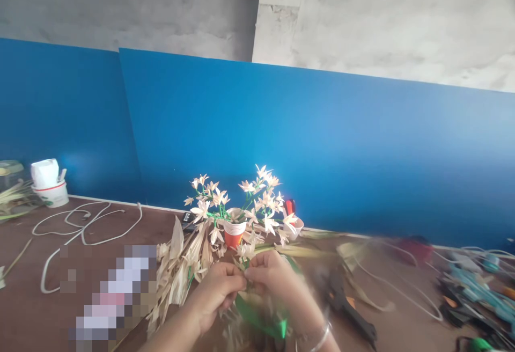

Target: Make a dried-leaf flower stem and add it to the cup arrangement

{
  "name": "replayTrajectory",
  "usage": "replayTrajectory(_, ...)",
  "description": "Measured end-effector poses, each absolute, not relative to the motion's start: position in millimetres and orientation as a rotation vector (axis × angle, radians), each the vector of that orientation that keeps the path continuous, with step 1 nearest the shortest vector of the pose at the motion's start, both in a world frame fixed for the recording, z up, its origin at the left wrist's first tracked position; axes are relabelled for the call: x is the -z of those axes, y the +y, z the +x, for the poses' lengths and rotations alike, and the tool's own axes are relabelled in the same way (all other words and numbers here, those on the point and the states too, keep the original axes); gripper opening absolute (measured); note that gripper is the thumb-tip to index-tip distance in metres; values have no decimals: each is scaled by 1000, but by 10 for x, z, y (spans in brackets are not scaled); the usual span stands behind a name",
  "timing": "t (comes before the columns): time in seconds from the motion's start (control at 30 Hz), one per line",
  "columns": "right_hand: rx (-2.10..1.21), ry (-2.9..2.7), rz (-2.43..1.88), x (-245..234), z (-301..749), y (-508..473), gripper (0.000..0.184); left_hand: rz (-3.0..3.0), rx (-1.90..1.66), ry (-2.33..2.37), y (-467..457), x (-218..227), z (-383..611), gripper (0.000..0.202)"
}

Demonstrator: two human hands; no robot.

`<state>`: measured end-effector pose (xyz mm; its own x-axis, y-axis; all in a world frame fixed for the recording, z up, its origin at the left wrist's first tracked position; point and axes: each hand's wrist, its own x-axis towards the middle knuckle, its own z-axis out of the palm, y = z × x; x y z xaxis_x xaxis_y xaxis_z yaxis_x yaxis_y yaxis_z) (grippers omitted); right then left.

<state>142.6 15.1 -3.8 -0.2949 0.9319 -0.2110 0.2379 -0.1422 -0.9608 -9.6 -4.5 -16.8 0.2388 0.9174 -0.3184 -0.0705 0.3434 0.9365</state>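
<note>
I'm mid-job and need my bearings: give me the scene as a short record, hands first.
Left hand: fingers closed, meeting the right hand
Right hand: fingers closed; what either hand grips is hard to tell
Above the hands: pale flower
Below the hands: green material, blurred
Behind: upright cup with flower sprays
Left: dry leaves, white cord
Right: glue gun, blurred
Surface: brown table

Head-worn view, forward and down
</note>
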Motion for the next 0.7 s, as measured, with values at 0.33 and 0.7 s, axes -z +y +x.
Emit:
replayTrajectory(0.33,-1559,-1472,-1355,41,1458,145,15,917,-845,1055,-84,104,-82,22)
replayTrajectory(0.7,-1684,-1348,-1015,-103,1408,88,33,793,-1006,848,-144,-94,-107,28)
